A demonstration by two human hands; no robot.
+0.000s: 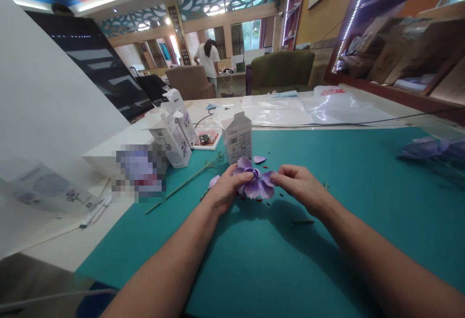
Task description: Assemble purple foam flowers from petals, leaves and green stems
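Observation:
A purple artificial flower [255,188] is held above the green mat by my left hand [229,188], its thumb pressed near the flower's centre. On the other side, my right hand [298,182] pinches one purple petal [268,178] at the flower's right edge. Whether that petal is joined to the flower I cannot tell. A loose purple petal [259,159] lies on the mat just behind. Partly behind my left hand shows another purple petal [214,181]. Small dark red and green bits [259,200] are scattered beneath the flower.
An opened white box [238,138] stands behind my hands. A green stem [185,182] lies to the left, near more white boxes [173,138]. A short green piece [302,221] rests by my right forearm. Purple flowers [432,149] lie far right on the mat [363,172]. Farther back, a person [209,58] stands.

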